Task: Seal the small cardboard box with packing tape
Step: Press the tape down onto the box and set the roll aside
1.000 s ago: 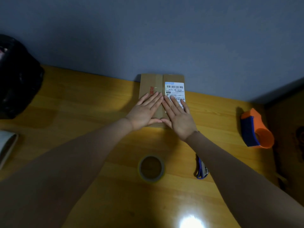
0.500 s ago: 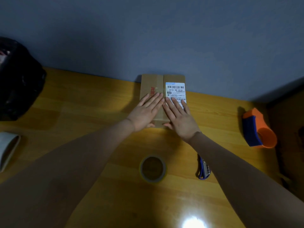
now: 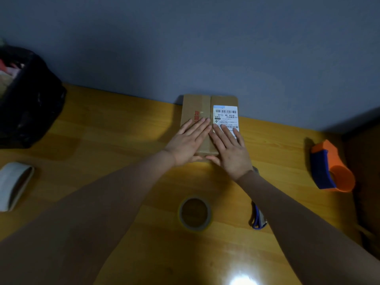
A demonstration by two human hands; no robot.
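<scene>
A small brown cardboard box (image 3: 197,108) lies flat on the wooden table against the grey wall, with a white barcode label (image 3: 225,114) on its right flap. My left hand (image 3: 188,142) presses flat on the left flap, fingers together. My right hand (image 3: 230,149) presses flat on the right flap, covering the label's lower part. The two hands lie side by side along the centre seam. A roll of packing tape (image 3: 195,213) lies flat on the table nearer to me, untouched.
An orange and blue tape dispenser (image 3: 329,167) sits at the right. A blue-handled cutter (image 3: 258,220) lies beside my right forearm. A black bag (image 3: 26,99) stands at the far left. A white roll (image 3: 14,185) lies at the left edge.
Both hands have slid a little towards me along the box top, still flat on the flaps. The box has not moved.
</scene>
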